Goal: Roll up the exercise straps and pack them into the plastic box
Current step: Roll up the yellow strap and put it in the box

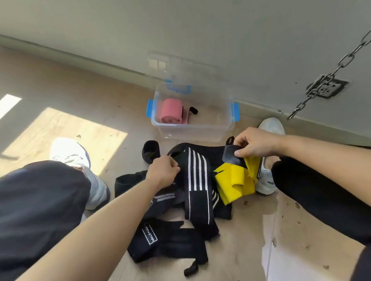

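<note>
A clear plastic box (223,127) with blue clips stands on the floor by the wall, holding one rolled pink strap (171,111). In front of it lies a loose pile of straps. My left hand (163,170) grips the upper end of a black strap with white stripes (196,176). My right hand (256,142) pinches the black end patch of a yellow strap (232,181), which hangs crumpled below it. More black straps (167,239) lie nearer to me, one with a white label.
The box's clear lid (182,68) leans on the wall behind it. My legs and white shoes (73,152) flank the pile. A metal chain (344,61) hangs at the right beside a wall socket (328,88). Sunlit wooden floor lies to the left.
</note>
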{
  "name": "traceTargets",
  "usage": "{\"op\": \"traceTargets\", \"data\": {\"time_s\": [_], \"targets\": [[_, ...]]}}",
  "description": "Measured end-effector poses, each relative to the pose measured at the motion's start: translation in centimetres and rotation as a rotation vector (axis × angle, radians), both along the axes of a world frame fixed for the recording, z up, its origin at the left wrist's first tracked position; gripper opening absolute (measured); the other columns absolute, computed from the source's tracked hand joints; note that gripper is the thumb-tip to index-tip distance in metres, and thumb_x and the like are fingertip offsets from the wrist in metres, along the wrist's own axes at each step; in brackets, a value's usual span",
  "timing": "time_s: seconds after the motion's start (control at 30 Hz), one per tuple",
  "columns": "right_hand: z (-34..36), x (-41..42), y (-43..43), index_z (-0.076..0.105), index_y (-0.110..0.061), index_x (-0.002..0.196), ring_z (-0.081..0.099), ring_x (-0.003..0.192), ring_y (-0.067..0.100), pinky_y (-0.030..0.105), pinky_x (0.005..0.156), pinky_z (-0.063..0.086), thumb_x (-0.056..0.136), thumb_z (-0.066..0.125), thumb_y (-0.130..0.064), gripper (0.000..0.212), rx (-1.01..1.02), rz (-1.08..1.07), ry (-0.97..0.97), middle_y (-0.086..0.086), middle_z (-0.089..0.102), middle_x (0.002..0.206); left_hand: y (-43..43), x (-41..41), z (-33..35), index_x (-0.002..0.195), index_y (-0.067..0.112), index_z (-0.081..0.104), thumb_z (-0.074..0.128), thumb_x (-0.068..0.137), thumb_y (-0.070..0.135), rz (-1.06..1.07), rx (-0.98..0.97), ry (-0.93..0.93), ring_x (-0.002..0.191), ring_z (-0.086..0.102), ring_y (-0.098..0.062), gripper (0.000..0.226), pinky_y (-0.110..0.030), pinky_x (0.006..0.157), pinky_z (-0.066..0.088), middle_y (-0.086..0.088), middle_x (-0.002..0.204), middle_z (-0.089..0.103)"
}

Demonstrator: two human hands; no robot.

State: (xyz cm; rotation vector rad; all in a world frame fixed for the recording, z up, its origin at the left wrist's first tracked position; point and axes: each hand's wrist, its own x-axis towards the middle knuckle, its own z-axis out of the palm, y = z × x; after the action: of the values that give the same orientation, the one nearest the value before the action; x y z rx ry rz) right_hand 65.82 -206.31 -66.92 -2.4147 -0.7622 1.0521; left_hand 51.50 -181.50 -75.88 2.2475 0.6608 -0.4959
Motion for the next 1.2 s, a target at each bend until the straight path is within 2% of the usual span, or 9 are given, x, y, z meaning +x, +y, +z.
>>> {"op": "traceTargets", "data": {"time_s": [0.13, 0.23, 0.33, 0.4, 0.47, 0.57, 0.73, 0.93, 1.2], "targets": [[0.0, 0.5, -0.4, 0.072, -0.003, 0.084, 0.054, 0.073, 0.018, 0.037, 0.070, 0.043, 0.089, 0.069, -0.015, 0.013, -0.003, -0.030, -0.015, 0.020, 0.066, 0.080, 0.2, -0.1, 0.2, 0.096, 0.014, 0.068, 0.062, 0.094, 0.025, -0.020, 0.073, -0.054, 0.102, 0.066, -0.030, 0.013, -0.042, 0.090, 0.053, -0.008, 0.104, 0.071], [0.7, 0.5, -0.1, 0.072, -0.003, 0.084, 0.055, 0.073, 0.017, 0.036, 0.071, 0.043, 0.090, 0.069, -0.012, 0.011, 0.056, -0.045, 0.017, 0.009, 0.063, 0.076, -1.8, 0.0, 0.6, 0.129, 0.020, 0.054, 0.061, 0.092, 0.040, -0.110, 0.239, -0.221, 0.118, 0.051, -0.030, 0.043, -0.045, 0.095, 0.048, -0.009, 0.127, 0.053], [1.4, 0.1, 0.3, 0.072, -0.004, 0.085, 0.057, 0.073, 0.015, 0.034, 0.071, 0.045, 0.091, 0.069, -0.011, 0.010, 0.098, -0.034, 0.054, 0.006, 0.064, 0.076, -3.8, 0.4, 0.7, 0.155, 0.032, 0.028, 0.059, 0.088, 0.061, -0.430, 0.357, -0.303, 0.142, 0.033, -0.034, 0.079, -0.050, 0.113, 0.036, -0.007, 0.156, 0.033], [1.7, -0.2, 0.5, 0.072, -0.007, 0.082, 0.057, 0.072, 0.012, 0.031, 0.070, 0.046, 0.091, 0.069, -0.012, 0.010, 0.110, -0.016, 0.065, 0.003, 0.064, 0.075, -4.8, 0.8, 0.1, 0.159, 0.038, 0.019, 0.055, 0.090, 0.066, -0.713, 0.448, -0.302, 0.154, 0.013, -0.034, 0.082, -0.052, 0.123, 0.019, 0.000, 0.168, 0.019], [1.7, -0.3, 0.5, 0.070, -0.013, 0.076, 0.056, 0.068, 0.009, 0.028, 0.068, 0.045, 0.091, 0.069, -0.012, 0.015, 0.108, -0.003, 0.069, 0.000, 0.063, 0.072, -5.2, 1.3, -0.4, 0.155, 0.038, 0.031, 0.054, 0.095, 0.060, -0.844, 0.466, -0.289, 0.156, 0.012, -0.032, 0.068, -0.053, 0.124, 0.012, 0.005, 0.164, 0.031], [1.4, -0.5, 0.2, 0.065, -0.018, 0.067, 0.051, 0.064, 0.009, 0.028, 0.063, 0.042, 0.089, 0.070, -0.013, 0.024, 0.041, 0.063, 0.010, -0.003, 0.058, 0.066, -5.1, 1.8, -0.2, 0.132, 0.032, 0.056, 0.057, 0.097, 0.052, -0.798, 0.509, -0.368, 0.137, 0.041, -0.026, 0.041, -0.046, 0.109, 0.028, 0.006, 0.134, 0.061], [0.6, 0.0, -1.3, 0.068, 0.000, 0.078, 0.050, 0.068, 0.016, 0.030, 0.064, 0.040, 0.089, 0.067, -0.012, 0.016, -0.111, 0.113, -0.068, 0.008, 0.060, 0.071, -1.4, 1.0, -0.7, 0.110, 0.030, 0.066, 0.063, 0.095, 0.047, -0.655, 0.374, -0.267, 0.114, 0.053, -0.021, 0.023, -0.039, 0.090, 0.038, 0.005, 0.105, 0.069], [1.6, 1.3, -0.7, 0.073, -0.001, 0.085, 0.053, 0.073, 0.018, 0.033, 0.067, 0.041, 0.089, 0.069, -0.010, 0.011, -0.039, 0.004, -0.106, 0.020, 0.066, 0.080, 1.1, 0.4, -0.9, 0.110, 0.033, 0.065, 0.065, 0.094, 0.049, -0.645, 0.659, -0.154, 0.112, 0.057, -0.020, 0.023, -0.040, 0.093, 0.039, 0.008, 0.110, 0.071], [4.0, 4.0, -2.0, 0.072, 0.000, 0.085, 0.052, 0.073, 0.023, 0.031, 0.060, 0.037, 0.086, 0.067, -0.014, 0.015, -0.256, -0.047, -0.313, 0.022, 0.068, 0.088, 2.8, -1.1, -1.0, 0.107, 0.032, 0.067, 0.068, 0.091, 0.041, -0.569, 0.754, -0.018, 0.110, 0.059, -0.020, 0.018, -0.038, 0.093, 0.037, 0.005, 0.109, 0.073]]}}
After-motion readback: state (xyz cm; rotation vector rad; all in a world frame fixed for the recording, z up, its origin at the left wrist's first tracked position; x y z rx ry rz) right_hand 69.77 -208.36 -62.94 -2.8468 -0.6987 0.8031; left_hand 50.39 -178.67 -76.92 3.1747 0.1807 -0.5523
